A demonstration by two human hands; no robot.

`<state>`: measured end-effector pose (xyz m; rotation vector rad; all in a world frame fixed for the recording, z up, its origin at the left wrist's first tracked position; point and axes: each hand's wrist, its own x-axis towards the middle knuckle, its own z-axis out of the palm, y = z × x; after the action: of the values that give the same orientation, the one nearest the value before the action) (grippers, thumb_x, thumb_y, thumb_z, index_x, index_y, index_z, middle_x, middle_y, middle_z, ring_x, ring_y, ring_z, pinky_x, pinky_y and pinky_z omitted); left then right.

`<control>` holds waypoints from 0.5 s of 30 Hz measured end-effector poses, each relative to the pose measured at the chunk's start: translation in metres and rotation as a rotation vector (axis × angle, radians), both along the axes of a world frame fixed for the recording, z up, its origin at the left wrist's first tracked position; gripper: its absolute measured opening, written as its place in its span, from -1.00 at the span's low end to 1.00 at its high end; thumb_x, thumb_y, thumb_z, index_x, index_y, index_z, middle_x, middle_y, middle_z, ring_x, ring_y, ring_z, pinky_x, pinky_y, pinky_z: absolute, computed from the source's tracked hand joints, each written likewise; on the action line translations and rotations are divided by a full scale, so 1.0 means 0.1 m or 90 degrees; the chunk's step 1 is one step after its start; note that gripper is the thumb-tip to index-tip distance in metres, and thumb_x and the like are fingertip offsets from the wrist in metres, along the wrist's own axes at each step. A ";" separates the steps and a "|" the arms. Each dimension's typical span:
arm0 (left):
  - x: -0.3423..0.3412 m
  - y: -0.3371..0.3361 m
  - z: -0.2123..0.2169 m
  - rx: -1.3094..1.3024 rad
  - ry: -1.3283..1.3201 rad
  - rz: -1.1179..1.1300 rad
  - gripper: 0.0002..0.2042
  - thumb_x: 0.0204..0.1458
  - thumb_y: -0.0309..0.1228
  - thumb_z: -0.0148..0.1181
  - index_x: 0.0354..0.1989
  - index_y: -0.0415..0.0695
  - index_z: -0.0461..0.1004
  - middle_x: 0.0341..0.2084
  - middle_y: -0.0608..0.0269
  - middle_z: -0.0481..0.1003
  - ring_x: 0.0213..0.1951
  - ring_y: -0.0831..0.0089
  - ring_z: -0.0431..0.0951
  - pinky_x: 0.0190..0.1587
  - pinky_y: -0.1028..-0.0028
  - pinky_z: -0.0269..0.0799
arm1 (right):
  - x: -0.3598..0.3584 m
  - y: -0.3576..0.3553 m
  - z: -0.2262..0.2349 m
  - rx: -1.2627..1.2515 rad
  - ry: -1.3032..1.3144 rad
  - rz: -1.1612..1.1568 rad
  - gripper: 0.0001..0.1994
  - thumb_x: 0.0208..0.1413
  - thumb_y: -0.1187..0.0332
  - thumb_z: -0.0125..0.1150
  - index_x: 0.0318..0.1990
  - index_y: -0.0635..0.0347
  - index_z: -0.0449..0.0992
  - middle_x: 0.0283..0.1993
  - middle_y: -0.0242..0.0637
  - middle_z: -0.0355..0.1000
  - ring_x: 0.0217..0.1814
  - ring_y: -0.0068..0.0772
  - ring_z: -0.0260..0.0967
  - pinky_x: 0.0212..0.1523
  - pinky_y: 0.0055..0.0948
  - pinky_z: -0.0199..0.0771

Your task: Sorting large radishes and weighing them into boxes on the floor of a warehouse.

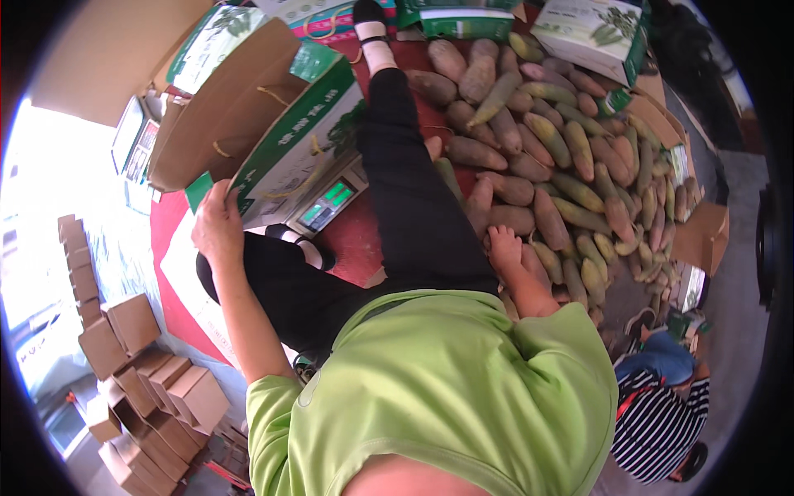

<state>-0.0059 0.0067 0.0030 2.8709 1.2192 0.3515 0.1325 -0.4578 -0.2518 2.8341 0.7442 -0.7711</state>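
My left hand (218,225) is closed on the near edge of an open white and green carton (289,149) with flaps raised and thin yellow cord handles. The carton stands beside or on a scale (331,202) with a lit green display; its base is partly hidden. My right hand (504,248) is at the near left side of a large heap of long radishes (546,217), green and muddy reddish brown. Its fingers are stretched out and slightly apart over them, and nothing shows in its grasp.
Another white and green carton (591,37) stands at the far right behind the heap. Brown cardboard boxes (157,397) are stacked at the lower left. A person in a striped top (657,426) crouches at the lower right. My legs (413,182) stretch over the red floor covering.
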 end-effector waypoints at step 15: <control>-0.07 0.06 0.04 0.007 -0.028 -0.031 -0.91 0.07 -0.29 0.07 -0.31 0.06 0.47 -0.44 0.29 0.51 -0.29 0.22 0.53 -0.33 0.24 0.41 | 0.71 -0.18 0.31 0.388 -0.022 -0.386 -0.39 -0.26 0.42 0.40 0.06 0.26 0.34 0.03 -0.06 0.35 0.10 -0.09 0.30 0.12 -0.27 0.29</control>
<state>-0.0131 0.0130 0.0069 2.8787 1.1424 0.4199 0.2036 -0.4754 -0.2204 3.6885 0.0888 -0.6233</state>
